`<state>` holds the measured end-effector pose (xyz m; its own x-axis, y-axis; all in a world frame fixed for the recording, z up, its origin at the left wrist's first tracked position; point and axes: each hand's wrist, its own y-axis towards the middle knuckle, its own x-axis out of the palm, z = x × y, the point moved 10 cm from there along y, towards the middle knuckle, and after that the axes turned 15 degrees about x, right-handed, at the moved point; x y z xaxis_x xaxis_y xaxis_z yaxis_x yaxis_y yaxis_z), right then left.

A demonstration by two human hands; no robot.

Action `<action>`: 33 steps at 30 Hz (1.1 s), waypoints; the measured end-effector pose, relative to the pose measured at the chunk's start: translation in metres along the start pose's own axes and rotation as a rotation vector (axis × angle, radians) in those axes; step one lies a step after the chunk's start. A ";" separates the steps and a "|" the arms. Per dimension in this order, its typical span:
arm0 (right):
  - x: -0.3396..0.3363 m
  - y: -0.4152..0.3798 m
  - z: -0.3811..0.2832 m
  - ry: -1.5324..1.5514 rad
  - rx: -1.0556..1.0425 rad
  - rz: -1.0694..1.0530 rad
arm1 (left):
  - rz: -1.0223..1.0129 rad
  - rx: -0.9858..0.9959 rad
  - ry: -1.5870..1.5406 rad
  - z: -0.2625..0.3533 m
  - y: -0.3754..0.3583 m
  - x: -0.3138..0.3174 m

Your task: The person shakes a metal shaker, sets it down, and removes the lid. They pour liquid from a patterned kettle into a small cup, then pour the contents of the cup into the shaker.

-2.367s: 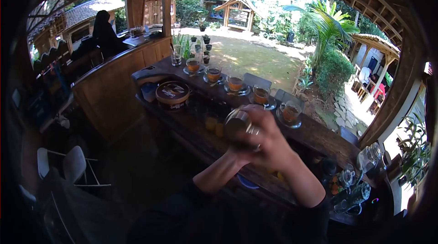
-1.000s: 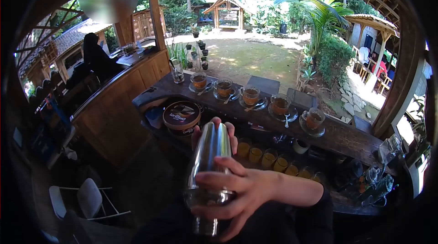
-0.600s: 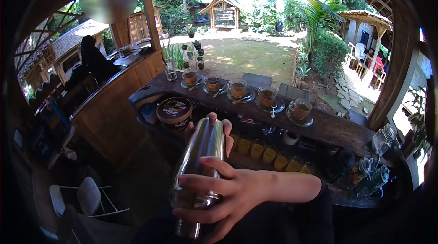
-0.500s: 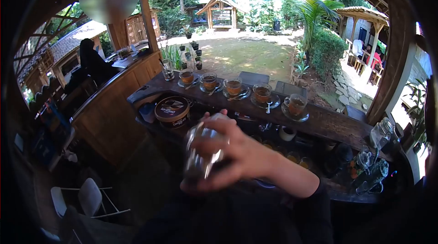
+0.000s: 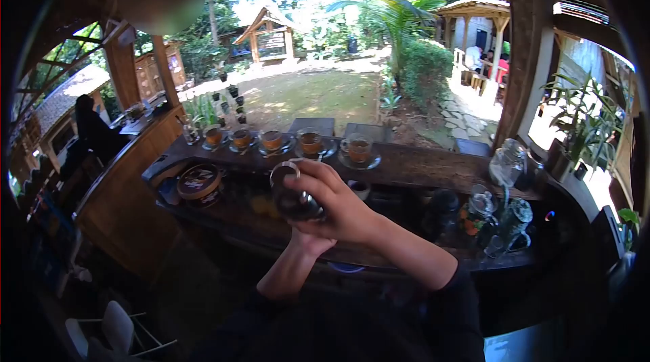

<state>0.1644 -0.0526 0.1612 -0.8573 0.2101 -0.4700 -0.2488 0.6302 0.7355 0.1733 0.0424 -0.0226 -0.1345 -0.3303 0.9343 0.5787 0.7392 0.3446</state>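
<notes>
My right hand (image 5: 328, 196) is wrapped round a dark, shiny container (image 5: 294, 193), which looks like glass with a round metal top, tilted over the counter's near side. Under it, my left hand (image 5: 313, 243) comes up from below against the container's base and my right hand, its fingers hidden. Beyond them, several glass cups of amber drink stand on saucers along the wooden counter (image 5: 420, 167), among them one cup (image 5: 359, 150) at the right end of the row and another (image 5: 310, 142) just behind the container.
A round brown tub (image 5: 198, 183) sits on the lower shelf at left. Glass jars (image 5: 508, 162) and a glass pitcher (image 5: 518, 216) stand at right. A white folding chair (image 5: 118, 327) is at lower left. A person in dark clothing (image 5: 91, 122) is at the far left counter.
The view has turned right, so the counter and cups appear further left. My left hand has come into view beneath the container, which my right hand still holds.
</notes>
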 end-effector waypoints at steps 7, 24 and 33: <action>-0.011 -0.107 -0.125 -0.348 -0.683 -0.304 | -0.770 -0.107 -0.100 -0.074 -0.013 0.135; -0.227 -0.188 -0.073 -0.581 0.158 0.736 | -0.235 -0.685 0.378 -0.284 0.036 0.111; -0.193 -0.184 -0.117 -0.481 0.297 0.789 | -0.738 -0.662 0.373 -0.258 0.009 0.218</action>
<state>0.3234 -0.2964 0.1736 -0.4367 0.8949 -0.0918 0.4996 0.3261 0.8025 0.3564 -0.1745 0.1609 -0.4407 -0.8095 0.3880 0.7927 -0.1481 0.5913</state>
